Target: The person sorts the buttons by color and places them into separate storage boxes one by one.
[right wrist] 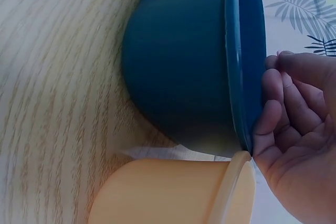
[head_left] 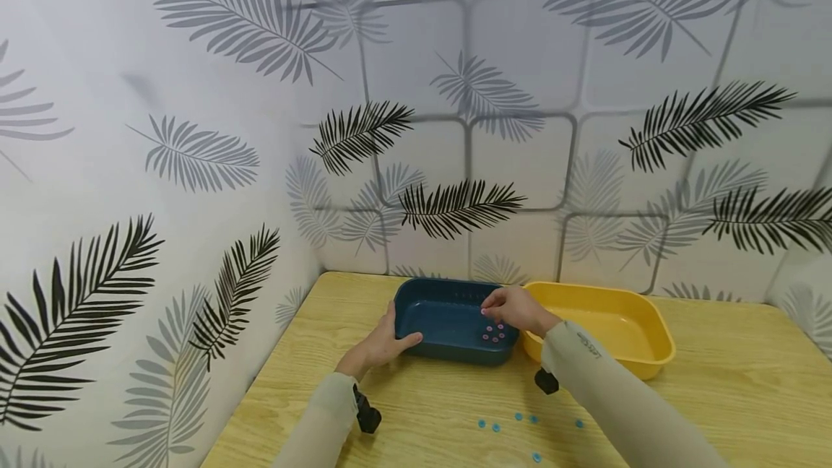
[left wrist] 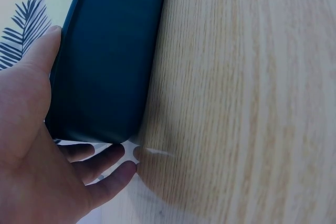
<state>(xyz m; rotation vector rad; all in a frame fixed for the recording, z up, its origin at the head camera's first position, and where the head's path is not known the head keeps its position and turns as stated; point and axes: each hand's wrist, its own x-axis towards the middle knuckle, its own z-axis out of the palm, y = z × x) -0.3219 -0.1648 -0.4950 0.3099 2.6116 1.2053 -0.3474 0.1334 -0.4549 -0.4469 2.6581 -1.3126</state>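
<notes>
A dark blue plastic basin (head_left: 429, 318) stands on the table, several small pink buttons (head_left: 495, 339) lying at its right end. My left hand (head_left: 383, 341) grips the basin's left end, thumb (left wrist: 44, 51) along the rim and fingertips at the end wall. Over the basin's right side, my right hand (head_left: 513, 308) pinches a tiny pink button (right wrist: 278, 54) between thumb and forefinger; the fingers mostly hide it. In the right wrist view, the other fingers of that hand curl inward beside the basin's rim.
A yellow basin (head_left: 658, 331) stands right up against the blue one, under my right forearm. Several light blue buttons (head_left: 496, 427) are scattered on the wooden table (head_left: 429, 410) near its front. A leaf-patterned wall (head_left: 422, 165) rises behind the table and on the left.
</notes>
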